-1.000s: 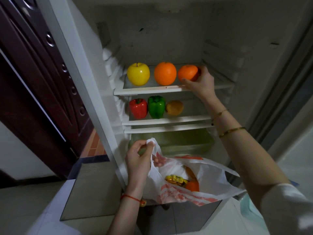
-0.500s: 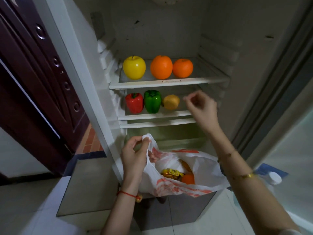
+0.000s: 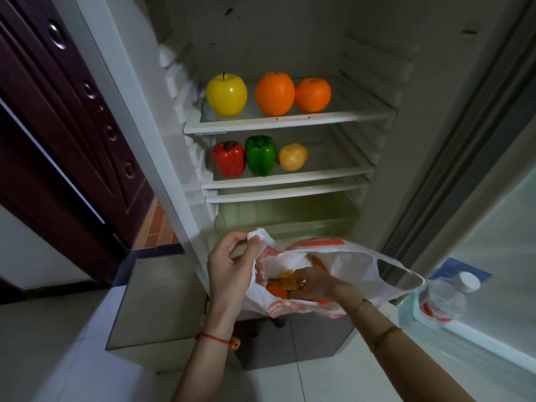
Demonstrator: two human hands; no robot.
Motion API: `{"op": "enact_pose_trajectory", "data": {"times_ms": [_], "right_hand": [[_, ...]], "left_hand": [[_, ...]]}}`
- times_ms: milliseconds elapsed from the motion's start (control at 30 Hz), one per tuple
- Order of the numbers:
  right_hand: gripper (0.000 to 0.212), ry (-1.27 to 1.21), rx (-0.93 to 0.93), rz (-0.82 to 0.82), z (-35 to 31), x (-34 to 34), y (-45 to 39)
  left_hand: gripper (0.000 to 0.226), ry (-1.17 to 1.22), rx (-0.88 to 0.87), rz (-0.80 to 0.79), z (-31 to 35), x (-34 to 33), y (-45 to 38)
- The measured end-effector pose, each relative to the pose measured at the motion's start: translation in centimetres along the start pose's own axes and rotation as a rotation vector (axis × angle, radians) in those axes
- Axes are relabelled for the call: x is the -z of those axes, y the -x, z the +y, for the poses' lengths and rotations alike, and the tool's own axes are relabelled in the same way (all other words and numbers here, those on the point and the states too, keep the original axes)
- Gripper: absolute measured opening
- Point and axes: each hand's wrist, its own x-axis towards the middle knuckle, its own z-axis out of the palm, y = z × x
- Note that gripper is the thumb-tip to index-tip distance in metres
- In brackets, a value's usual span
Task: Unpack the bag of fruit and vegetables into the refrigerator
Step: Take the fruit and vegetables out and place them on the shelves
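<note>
A white and orange plastic bag (image 3: 351,262) hangs in front of the open refrigerator. My left hand (image 3: 232,268) pinches its left handle. My right hand (image 3: 313,282) is down inside the bag among orange and yellow items (image 3: 282,287); whether it grips one is hidden. On the top shelf (image 3: 290,123) stand a yellow apple (image 3: 226,94) and two oranges (image 3: 275,93) (image 3: 312,94). The shelf below holds a red pepper (image 3: 229,158), a green pepper (image 3: 260,155) and a potato (image 3: 292,156).
A greenish crisper drawer (image 3: 287,216) sits under the lowest shelf. The fridge door at right carries a water bottle (image 3: 443,297) in its rack. A dark wooden door (image 3: 63,134) stands at left. A grey lower compartment (image 3: 156,300) juts out beneath the bag.
My right hand let go of the right orange on the top shelf, came down past the shelves and went into the bag. My left hand stayed on the bag handle.
</note>
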Motion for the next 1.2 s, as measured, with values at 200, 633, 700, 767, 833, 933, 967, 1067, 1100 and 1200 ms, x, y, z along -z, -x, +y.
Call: {"op": "enact_pose_trajectory", "data": {"times_ms": [200,633,700,767,833,933,967,1067,1100,1200], "right_hand": [[0.049,-0.126,-0.009,0.035,-2.0,-4.0,-2.7],[0.038,-0.180,-0.027,0.142,-1.3,-7.1,-6.4],[0.056,-0.244,0.015,0.168,-1.3,-5.9,-5.6],[0.071,-0.310,0.084,0.181,-1.0,-4.1,-4.0],[0.071,-0.425,0.153,0.206,-0.6,-2.1,-1.9],[0.070,-0.613,0.245,0.220,-0.4,0.9,1.5],[0.070,-0.663,0.264,0.221,-0.4,1.8,2.5],[0.071,-0.798,0.338,0.280,-0.7,4.3,4.8],[0.073,-0.837,0.368,0.314,-0.9,5.1,5.5],[0.074,-0.936,0.455,0.427,-1.4,7.4,7.1]], "left_hand": [[0.006,0.045,0.036,-0.003,0.7,0.0,1.0],[0.006,0.016,-0.001,0.028,0.2,0.6,1.0],[0.007,-0.001,-0.012,0.030,0.1,0.7,0.8],[0.009,-0.025,-0.022,0.031,0.1,0.7,0.4],[0.006,-0.035,-0.013,0.047,0.0,0.7,0.0],[0.008,-0.025,-0.010,0.060,0.4,0.4,-0.4],[0.010,-0.023,-0.009,0.058,0.6,0.2,-0.4],[0.002,-0.009,-0.024,0.071,1.0,-0.5,-0.9],[0.003,0.001,-0.025,0.075,1.1,-0.7,-1.2],[0.005,0.035,-0.015,0.065,1.3,-1.5,-1.8]]}}
